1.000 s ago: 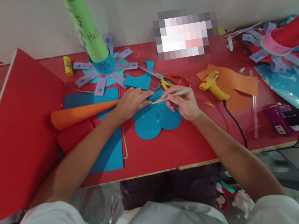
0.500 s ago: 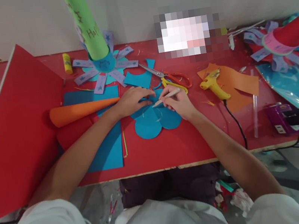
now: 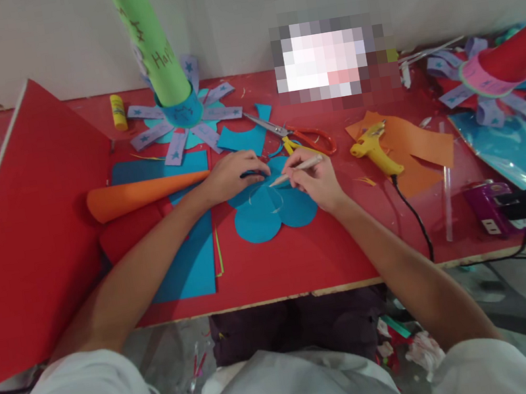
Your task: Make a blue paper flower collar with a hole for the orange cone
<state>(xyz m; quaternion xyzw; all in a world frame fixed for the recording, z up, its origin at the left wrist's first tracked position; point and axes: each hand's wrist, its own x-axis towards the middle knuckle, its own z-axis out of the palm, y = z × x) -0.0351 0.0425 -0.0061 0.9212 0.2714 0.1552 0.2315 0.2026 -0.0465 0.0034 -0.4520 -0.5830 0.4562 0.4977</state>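
A blue paper flower shape [image 3: 265,213] of overlapping circles lies on the red table [image 3: 302,257]. My left hand [image 3: 234,173] presses on its upper left edge, fingers curled down around a small dark object I cannot make out. My right hand [image 3: 315,179] pinches a pale pen-like stick [image 3: 296,170], its tip touching the middle of the blue shape.
An orange paper cone [image 3: 143,195] and blue sheets [image 3: 193,261] lie at the left beside a big red board [image 3: 28,227]. Scissors [image 3: 298,135], a yellow glue gun [image 3: 375,149] with its cord, orange paper, a green tube with purple petals [image 3: 163,73], and a purple power strip [image 3: 489,208] are around.
My right hand has drawn the stick slightly left and lower over the blue shape. My left hand's fingers have curled in at the shape's edge.
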